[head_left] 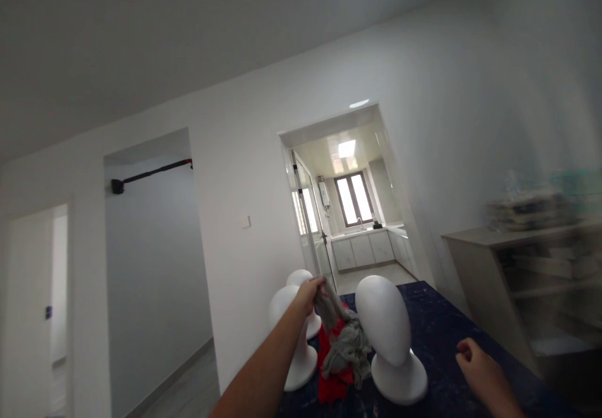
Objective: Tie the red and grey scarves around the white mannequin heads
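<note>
My left hand (310, 294) is closed on one end of a grey cloth (348, 346), lifting that end above the pile. Beneath and around the grey fabric lies a crumpled red cloth (333, 390). Right of the cloths stands a white mannequin head (384, 321) on a round base. On the left, a second white head (281, 305) is partly covered by my left forearm, and a third white head (298, 276) stands behind it. My right hand (480, 365) is over the table's right side, fingers curled in, with nothing visible in them.
The heads and cloths rest on a dark blue marbled table (435, 330). To the right, a shelf unit (470, 237) carries blurred items. Behind are a white wall, a doorway to a kitchen (362, 252), and an alcove with a black-and-red bar (155, 172).
</note>
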The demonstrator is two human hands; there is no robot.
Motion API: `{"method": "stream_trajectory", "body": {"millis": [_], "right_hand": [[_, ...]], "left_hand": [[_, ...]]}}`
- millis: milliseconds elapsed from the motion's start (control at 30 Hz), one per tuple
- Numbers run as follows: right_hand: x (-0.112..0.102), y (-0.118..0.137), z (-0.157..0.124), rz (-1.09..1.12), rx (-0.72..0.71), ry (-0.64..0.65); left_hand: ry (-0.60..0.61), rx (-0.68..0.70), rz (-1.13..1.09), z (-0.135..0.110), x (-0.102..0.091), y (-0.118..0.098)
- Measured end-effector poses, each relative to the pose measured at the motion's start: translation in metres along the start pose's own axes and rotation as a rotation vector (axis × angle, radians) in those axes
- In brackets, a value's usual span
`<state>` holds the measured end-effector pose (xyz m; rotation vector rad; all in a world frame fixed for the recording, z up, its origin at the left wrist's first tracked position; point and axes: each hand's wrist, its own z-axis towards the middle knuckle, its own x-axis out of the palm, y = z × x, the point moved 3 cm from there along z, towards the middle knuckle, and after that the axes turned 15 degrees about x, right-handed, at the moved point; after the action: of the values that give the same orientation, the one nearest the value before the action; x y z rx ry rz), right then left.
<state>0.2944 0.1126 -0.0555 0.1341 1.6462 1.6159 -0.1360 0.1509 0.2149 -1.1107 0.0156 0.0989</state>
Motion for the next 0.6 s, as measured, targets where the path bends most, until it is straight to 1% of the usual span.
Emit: {"method": "stream_trajectory", "body": {"millis": [100, 167, 200, 267, 333, 400, 433, 467, 533, 600], "right_hand": [[-0.012, 0.005, -0.001, 0.082, 0.056, -0.030], [-0.029, 0.017, -0.002, 0.154, 0.100, -0.075], [-0.040, 0.026, -0.004, 0.191, 0.110, -0.111], [-0.064, 0.055, -0.014, 0.266, 0.086, -0.203], [-0.089, 0.096, -0.033, 0.349, -0.004, -0.283], [-0.106, 0.145, -0.061, 0.461, -0.131, -0.275], [-0.112, 0.171, -0.078, 0.515, -0.190, -0.223], [-0.114, 0.197, -0.095, 0.564, -0.259, -0.123], [-0.112, 0.247, -0.131, 0.625, -0.385, 0.130], [-0.106, 0.287, -0.165, 0.648, -0.463, 0.316]], "left_hand": [[0.041, 0.121, -0.130, 0.018, 0.002, -0.065], [0.085, 0.196, -0.203, 0.024, 0.001, -0.110], [0.116, 0.225, -0.234, 0.025, 0.000, -0.133], [0.190, 0.266, -0.287, 0.021, -0.002, -0.174], [0.263, 0.295, -0.336, 0.013, -0.002, -0.210], [0.328, 0.313, -0.384, 0.003, 0.000, -0.242], [0.361, 0.314, -0.401, -0.003, 0.001, -0.255], [0.397, 0.312, -0.413, -0.009, 0.004, -0.267], [0.511, 0.309, -0.417, -0.023, 0.011, -0.285], [0.637, 0.309, -0.404, -0.038, 0.022, -0.298]]}}
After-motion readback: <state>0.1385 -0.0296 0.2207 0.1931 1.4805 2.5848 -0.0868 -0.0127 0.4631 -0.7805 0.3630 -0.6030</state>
